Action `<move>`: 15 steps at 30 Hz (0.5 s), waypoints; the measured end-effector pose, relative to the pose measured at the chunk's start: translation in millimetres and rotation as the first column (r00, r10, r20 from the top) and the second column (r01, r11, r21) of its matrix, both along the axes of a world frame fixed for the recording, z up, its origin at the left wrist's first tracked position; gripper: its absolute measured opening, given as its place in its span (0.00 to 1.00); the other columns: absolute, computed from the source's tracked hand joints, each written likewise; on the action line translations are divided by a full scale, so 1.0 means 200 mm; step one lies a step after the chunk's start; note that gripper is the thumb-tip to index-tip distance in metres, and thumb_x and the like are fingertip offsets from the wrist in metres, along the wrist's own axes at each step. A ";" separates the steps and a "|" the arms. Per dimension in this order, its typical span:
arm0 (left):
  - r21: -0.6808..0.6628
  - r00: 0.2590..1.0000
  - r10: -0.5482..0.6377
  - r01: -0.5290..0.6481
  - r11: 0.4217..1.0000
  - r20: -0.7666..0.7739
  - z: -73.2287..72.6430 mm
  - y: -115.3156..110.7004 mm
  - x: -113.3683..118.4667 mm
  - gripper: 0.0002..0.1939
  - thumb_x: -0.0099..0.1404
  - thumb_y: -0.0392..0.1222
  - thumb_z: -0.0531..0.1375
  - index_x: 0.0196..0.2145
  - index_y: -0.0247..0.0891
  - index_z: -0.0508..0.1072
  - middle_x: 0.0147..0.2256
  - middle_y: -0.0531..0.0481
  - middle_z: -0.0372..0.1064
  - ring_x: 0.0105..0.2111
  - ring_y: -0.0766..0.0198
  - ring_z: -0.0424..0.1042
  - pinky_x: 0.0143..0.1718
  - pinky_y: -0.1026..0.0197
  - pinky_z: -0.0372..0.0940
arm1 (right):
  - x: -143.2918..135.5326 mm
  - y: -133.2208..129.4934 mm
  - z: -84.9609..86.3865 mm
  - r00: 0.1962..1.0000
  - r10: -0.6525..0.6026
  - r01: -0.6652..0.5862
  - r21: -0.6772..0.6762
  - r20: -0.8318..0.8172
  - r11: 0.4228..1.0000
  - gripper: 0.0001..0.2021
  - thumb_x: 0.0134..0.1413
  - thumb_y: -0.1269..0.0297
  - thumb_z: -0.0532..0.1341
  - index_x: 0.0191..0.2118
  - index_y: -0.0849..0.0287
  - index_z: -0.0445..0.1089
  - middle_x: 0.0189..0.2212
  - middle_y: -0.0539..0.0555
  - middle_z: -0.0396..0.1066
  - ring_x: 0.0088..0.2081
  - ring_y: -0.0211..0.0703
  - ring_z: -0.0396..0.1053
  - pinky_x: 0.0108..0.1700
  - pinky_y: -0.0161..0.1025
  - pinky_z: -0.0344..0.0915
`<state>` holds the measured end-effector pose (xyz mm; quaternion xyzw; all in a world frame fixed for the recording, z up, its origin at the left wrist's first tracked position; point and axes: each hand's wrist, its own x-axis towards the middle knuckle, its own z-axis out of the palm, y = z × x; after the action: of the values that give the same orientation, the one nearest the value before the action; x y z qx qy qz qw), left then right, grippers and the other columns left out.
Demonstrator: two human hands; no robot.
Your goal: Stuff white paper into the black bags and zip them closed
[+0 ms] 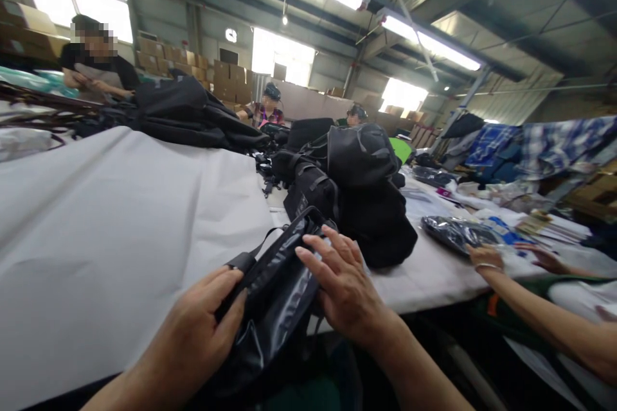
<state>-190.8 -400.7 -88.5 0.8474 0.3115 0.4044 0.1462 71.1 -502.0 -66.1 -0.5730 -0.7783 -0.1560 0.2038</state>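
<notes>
A black bag (282,308) with a shiny, smooth lining or face lies tilted across the table's front edge, its far end on the white surface. My left hand (205,318) is closed round its left edge, thumb on top, near a black strap. Over the bag's right side rests my right hand (340,276), fingers spread and touching the shiny material. The bag's lower end drops into shadow below the table edge, so its full shape is hidden. Just beyond it stands a pile of black bags (369,205).
White sheeting (96,237) covers the table on the left. More black bags (178,109) lie farther back. At right, a co-worker's hands (486,260) touch a plastic-wrapped black item (453,231). Other people work across the table; cardboard boxes (231,81) are stacked behind.
</notes>
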 end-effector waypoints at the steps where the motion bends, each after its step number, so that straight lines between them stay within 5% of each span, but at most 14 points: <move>1: 0.030 1.000 0.019 -0.018 0.999 -0.005 0.00 0.01 -0.01 0.15 0.73 0.48 0.55 0.42 0.39 0.79 0.42 0.44 0.80 0.41 0.58 0.80 0.43 0.64 0.74 | 0.00 0.03 0.02 0.999 0.025 -0.022 -0.075 0.038 0.997 0.25 0.60 0.76 0.59 0.62 0.56 0.67 0.56 0.58 0.73 0.66 0.59 0.58 0.68 0.58 0.46; 3: 0.049 0.996 0.085 -0.085 0.995 0.005 -0.01 0.05 -0.05 0.16 0.73 0.49 0.56 0.45 0.39 0.79 0.43 0.45 0.81 0.42 0.57 0.80 0.48 0.62 0.74 | -0.01 0.04 0.04 0.992 0.078 -0.051 -0.247 0.100 0.968 0.10 0.61 0.74 0.60 0.46 0.58 0.73 0.39 0.55 0.76 0.49 0.51 0.69 0.59 0.52 0.55; 5: 0.027 0.991 0.136 -0.136 0.990 0.016 -0.02 0.10 -0.10 0.16 0.73 0.51 0.57 0.46 0.41 0.79 0.43 0.48 0.81 0.41 0.58 0.81 0.49 0.62 0.75 | -0.03 0.01 0.05 0.979 0.135 -0.071 -0.367 0.150 0.927 0.05 0.62 0.72 0.60 0.35 0.58 0.71 0.32 0.52 0.73 0.37 0.45 0.67 0.47 0.47 0.58; 10: 0.170 0.997 0.061 -0.050 0.984 -0.056 0.03 0.12 -0.19 0.14 0.74 0.45 0.56 0.53 0.45 0.75 0.48 0.51 0.79 0.42 0.59 0.80 0.46 0.60 0.75 | -0.13 -0.16 0.15 0.964 0.251 -0.164 -0.555 0.084 0.815 0.03 0.59 0.69 0.62 0.35 0.56 0.66 0.32 0.49 0.72 0.32 0.42 0.65 0.34 0.43 0.51; 15: 0.528 0.984 0.039 0.059 0.847 -0.172 0.15 0.11 -0.11 0.18 0.71 0.30 0.52 0.55 0.39 0.71 0.46 0.44 0.79 0.40 0.53 0.81 0.36 0.56 0.75 | -0.18 -0.15 0.27 0.969 0.246 -0.183 -0.723 -0.019 0.666 0.05 0.62 0.63 0.63 0.36 0.58 0.70 0.33 0.51 0.76 0.35 0.43 0.73 0.33 0.40 0.55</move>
<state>-213.4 -378.7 -59.2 0.8887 0.1950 0.3973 -0.1197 34.6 -531.9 -11.1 -0.5044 -0.8464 0.1632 -0.0511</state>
